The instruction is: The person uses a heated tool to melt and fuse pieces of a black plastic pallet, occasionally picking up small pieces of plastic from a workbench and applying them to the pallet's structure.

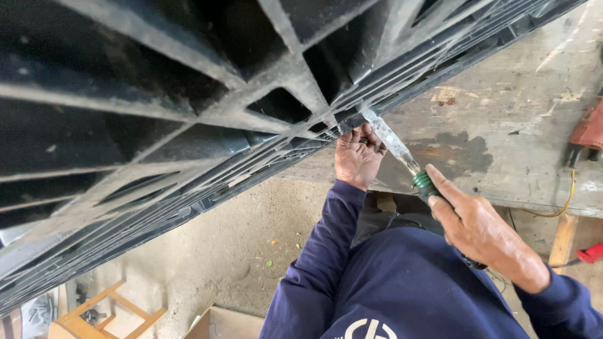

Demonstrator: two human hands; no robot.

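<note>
My left hand (357, 155) has its fingers curled around the lower edge of the black ribbed plastic pallet (188, 119), tilted over the worn wooden surface (502, 125). My right hand (480, 229) grips the green-collared heat tool (411, 166), nozzle touching that edge.

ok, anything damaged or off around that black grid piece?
The tool blade in the right hand meets the black ribbed panel at its lower edge, beside the left hand. The wooden bench is stained and scuffed. Any crack at that spot is hidden.
</note>
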